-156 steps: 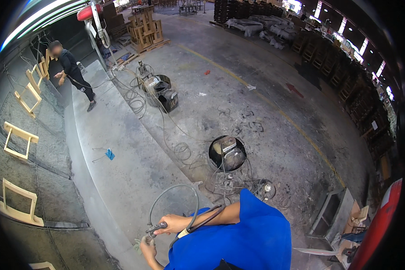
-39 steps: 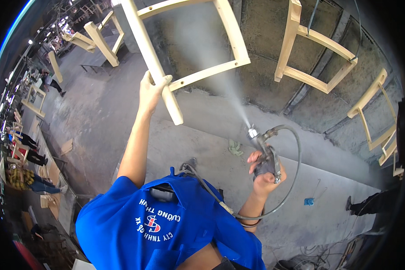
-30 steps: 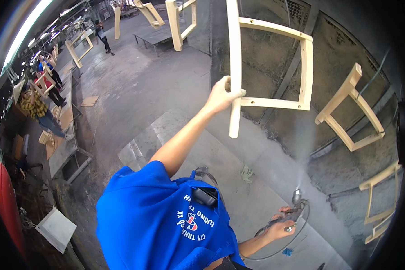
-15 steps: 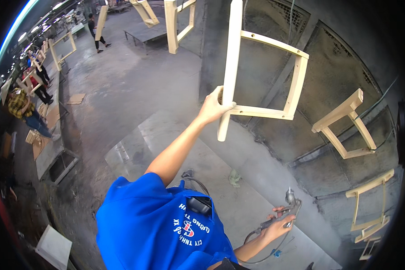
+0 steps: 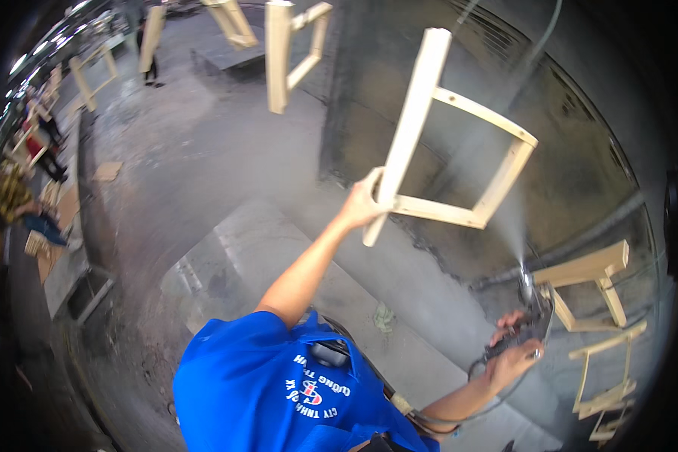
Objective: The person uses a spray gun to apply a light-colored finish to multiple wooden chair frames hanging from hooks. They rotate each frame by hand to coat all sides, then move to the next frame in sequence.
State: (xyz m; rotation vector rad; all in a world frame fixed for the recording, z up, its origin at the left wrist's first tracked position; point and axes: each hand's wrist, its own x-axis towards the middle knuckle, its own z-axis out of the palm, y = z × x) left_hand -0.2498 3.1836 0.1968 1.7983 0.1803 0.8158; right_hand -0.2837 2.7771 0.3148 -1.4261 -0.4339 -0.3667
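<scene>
My left hand is closed around the lower part of the thick leg of a pale wooden chair frame. Its long leg leans to the right at the top, and a squarish set of rails sticks out to the right. Lower right, my right hand grips a metal spray gun, whose nozzle points up. A pale mist fans out from the nozzle toward the right side of the frame. A thin hose trails from the gun past my right forearm.
More wooden frames hang at the right, the nearest close beside the gun, another below it. A further frame hangs ahead. Dark booth panels stand behind the work. People are at a bench far left.
The spray gun has risen and moved right, and mist now comes from it. The held frame has tilted rightward, its top now lower. My view has shifted slightly.
</scene>
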